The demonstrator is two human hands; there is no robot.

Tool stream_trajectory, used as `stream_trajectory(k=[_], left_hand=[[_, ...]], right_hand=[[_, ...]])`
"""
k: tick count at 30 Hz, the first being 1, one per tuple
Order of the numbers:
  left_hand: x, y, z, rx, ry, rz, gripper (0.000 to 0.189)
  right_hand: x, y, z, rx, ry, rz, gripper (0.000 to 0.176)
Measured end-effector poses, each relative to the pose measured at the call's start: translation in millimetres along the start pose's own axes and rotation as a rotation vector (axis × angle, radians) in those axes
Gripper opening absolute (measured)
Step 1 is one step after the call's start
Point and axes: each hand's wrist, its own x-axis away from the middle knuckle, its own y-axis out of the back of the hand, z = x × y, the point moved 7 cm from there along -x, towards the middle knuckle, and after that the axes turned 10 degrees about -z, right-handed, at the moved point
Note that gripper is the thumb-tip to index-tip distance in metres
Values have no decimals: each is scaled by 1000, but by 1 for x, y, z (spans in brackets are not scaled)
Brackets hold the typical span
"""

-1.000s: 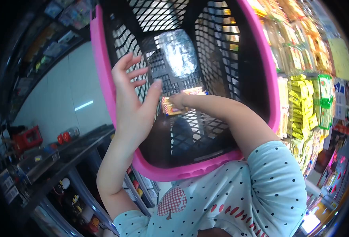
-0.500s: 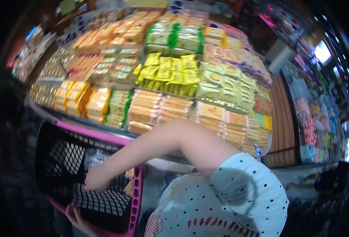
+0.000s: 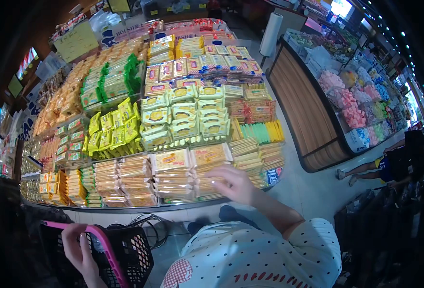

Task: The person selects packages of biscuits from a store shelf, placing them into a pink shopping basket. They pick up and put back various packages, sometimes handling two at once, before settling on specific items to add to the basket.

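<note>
My right hand (image 3: 238, 185) reaches out over the front row of the snack display, its fingers extended and apart with nothing in them. Beneath and beside the fingertips are clear-wrapped packs of flat crackers (image 3: 207, 158). At the lower left, my left hand (image 3: 79, 247) grips the pink rim of a black mesh shopping basket (image 3: 107, 247), fingers bent over the edge. Part of the basket's inside is hidden by that hand and the rim.
Yellow snack packets (image 3: 113, 129) and pale green packs (image 3: 183, 115) fill the middle of the display. A wood-panelled counter (image 3: 310, 110) with pastel packets stands to the right. Black cables (image 3: 149, 225) lie on the floor, and another person (image 3: 389, 163) is at far right.
My right hand has left the basket and moved over the cracker packs. The view has swung right, and my left hand now shows higher, on the basket's rim.
</note>
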Motion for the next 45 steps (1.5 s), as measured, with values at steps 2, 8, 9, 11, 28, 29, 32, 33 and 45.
stream_trajectory(k=[2, 8, 9, 11, 28, 29, 32, 33, 45], left_hand=[[-14, -73, -32, -9, -90, 229, 14], [-23, -284, -103, 21, -335, 712, 22], [-20, -315, -110, -32, -376, 791, 28], [-14, -377, -120, -149, -526, 880, 39], [-93, -688, -99, -804, -645, 426, 44], [-98, -694, -94, -804, -618, 359, 45], [-107, -713, -74, -814, -563, 390, 46], [-110, -716, -71, -826, -541, 479, 47], [-116, -725, -62, -816, -572, 568, 52]], right_hand=[[16, 57, -39, 52, -264, -197, 18], [40, 168, -121, 168, -362, -428, 17], [41, 179, -137, 163, -363, -424, 17], [47, 205, -185, 180, -486, -493, 17], [-99, 209, -388, 515, -432, -161, 33], [-97, 209, -396, 512, -458, -166, 33], [-90, 221, -405, 669, -409, -160, 34], [-89, 228, -404, 811, -364, -142, 34], [-98, 234, -447, 951, -233, 219, 46]])
